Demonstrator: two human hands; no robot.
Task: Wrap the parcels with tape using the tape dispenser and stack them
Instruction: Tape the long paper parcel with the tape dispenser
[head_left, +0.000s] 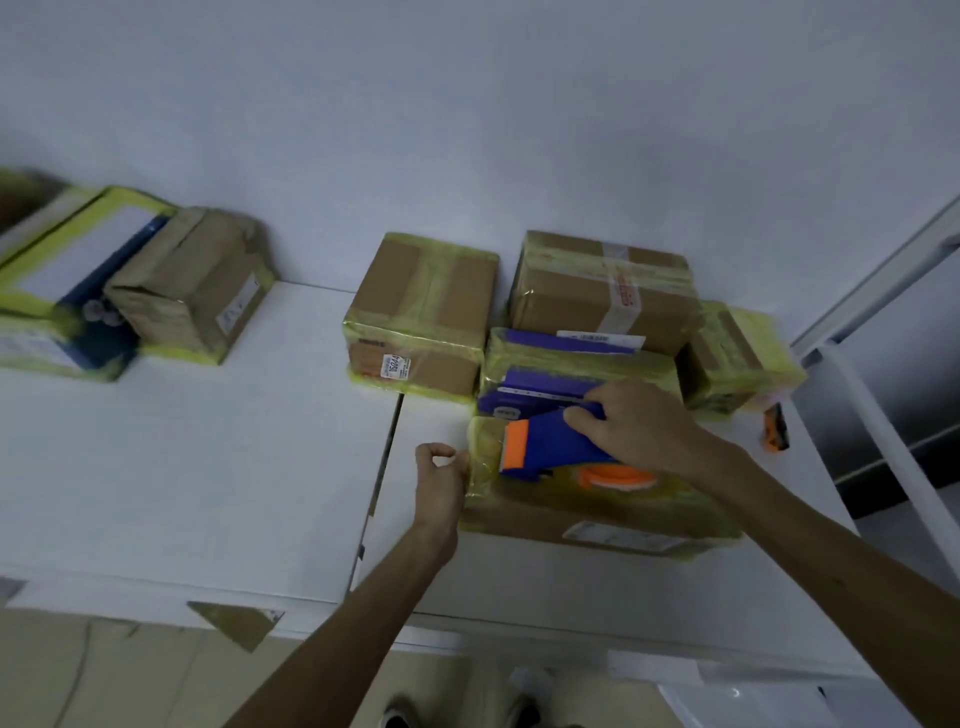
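The right hand (639, 421) has its fingers clamped on the dispenser (550, 441), which lies atop the near parcel (519, 519) on the tabletop (208, 467). The left hand (441, 483) curls its fingers at that parcel's left edge; I cannot tell whether they pinch tape.

Right hand (631, 423), left hand (441, 478), seemingly curled

Tape dispenser (550, 447): blue body, orange guard and orange hub; lies on top of the front parcel.
Front parcel (597, 525): brown carton, yellowish tape over the top, white label on near side.
Purple parcel (566, 366): just behind it, taped yellowish.
Brown cartons (421, 312): three, taped, standing around the purple parcel.
Far-left parcels (192, 280): two, side by side, well apart from the others.
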